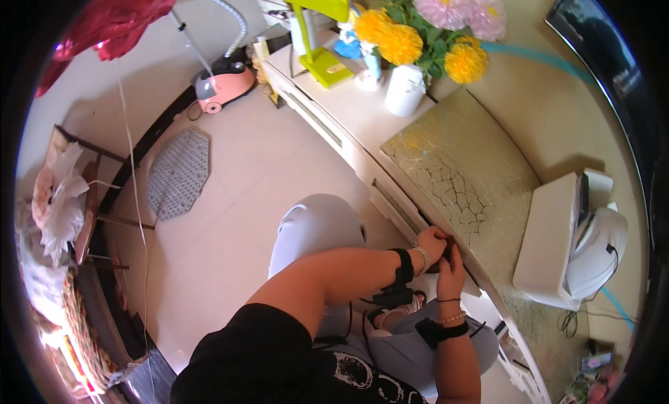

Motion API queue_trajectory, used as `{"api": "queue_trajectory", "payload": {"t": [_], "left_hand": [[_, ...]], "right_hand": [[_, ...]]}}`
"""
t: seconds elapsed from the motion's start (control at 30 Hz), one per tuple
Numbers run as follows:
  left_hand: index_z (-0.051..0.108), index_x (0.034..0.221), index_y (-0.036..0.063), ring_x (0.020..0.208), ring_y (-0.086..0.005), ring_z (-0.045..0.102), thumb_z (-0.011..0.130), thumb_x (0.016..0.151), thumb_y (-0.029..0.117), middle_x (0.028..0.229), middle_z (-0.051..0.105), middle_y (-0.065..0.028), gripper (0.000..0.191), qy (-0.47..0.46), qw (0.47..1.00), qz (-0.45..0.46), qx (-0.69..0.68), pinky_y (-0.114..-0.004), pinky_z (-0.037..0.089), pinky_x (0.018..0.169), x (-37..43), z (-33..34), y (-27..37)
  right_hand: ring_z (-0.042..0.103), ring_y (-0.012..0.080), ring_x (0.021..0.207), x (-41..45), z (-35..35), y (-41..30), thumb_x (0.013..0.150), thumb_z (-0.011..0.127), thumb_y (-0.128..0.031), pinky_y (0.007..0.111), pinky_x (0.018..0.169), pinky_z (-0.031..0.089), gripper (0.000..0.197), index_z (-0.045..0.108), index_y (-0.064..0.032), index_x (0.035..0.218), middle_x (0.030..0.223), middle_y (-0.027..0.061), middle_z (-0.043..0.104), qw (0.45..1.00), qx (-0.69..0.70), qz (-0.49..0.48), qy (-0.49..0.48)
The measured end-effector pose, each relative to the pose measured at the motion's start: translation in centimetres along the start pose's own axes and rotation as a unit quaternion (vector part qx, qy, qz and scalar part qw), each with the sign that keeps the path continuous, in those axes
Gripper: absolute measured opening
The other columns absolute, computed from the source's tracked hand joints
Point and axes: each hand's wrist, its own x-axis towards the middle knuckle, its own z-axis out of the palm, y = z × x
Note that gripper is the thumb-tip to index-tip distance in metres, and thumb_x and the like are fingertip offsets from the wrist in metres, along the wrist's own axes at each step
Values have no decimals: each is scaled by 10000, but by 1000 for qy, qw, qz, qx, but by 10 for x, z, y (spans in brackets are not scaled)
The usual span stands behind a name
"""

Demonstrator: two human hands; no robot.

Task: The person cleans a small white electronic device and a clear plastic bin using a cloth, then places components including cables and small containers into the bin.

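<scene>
My left hand (433, 243) and my right hand (451, 274) meet at the front edge of a low white cabinet (360, 127). Their curled fingers pinch a small dark brown item (448, 249), mostly covered by the fingers, so I cannot tell what it is. A beaded bracelet and a black strap sit on each wrist. Just beyond my fingers runs the cabinet's edge, with a crackle-patterned greenish cover (454, 179) on the top. Below my hands are my bent knees in grey trousers (319, 226).
On the cabinet stand a lime-green desk lamp (325, 67), a white vase (405, 93) of flowers and a white box-shaped item (546, 242). A pink garment steamer (230, 88) and a grey perforated mat (180, 174) are on the floor. A cluttered chair (86, 210) stands left.
</scene>
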Motion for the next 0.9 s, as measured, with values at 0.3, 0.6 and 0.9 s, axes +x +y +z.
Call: {"api": "queue_trajectory", "payload": {"t": [0.3,0.6,0.9], "left_hand": [[597,944,2,803,-270,603,608,746,111,889,621,-165,226,68,996,-48,-15,-346,493,716,-3,-2,11],[580,931,6,857,-339,584,532,766,92,924,607,-200,192,-58,994,-76,-46,-387,475,739,-24,76,-5],[582,902,10,809,-301,595,578,762,73,878,611,-176,154,42,998,-13,-38,-366,487,716,6,16,-8]], "right_hand": [[438,262,1179,4,6,-11,828,535,-191,322,961,346,565,342,-9,1327,1307,185,422,997,-63,-13,-51],[495,210,1089,-35,-52,4,842,498,-56,313,907,400,480,383,-7,1305,1228,157,498,998,8,15,61],[485,234,1109,1,3,-8,855,503,-108,314,918,392,500,353,6,1318,1250,168,478,997,59,-33,-44]]}}
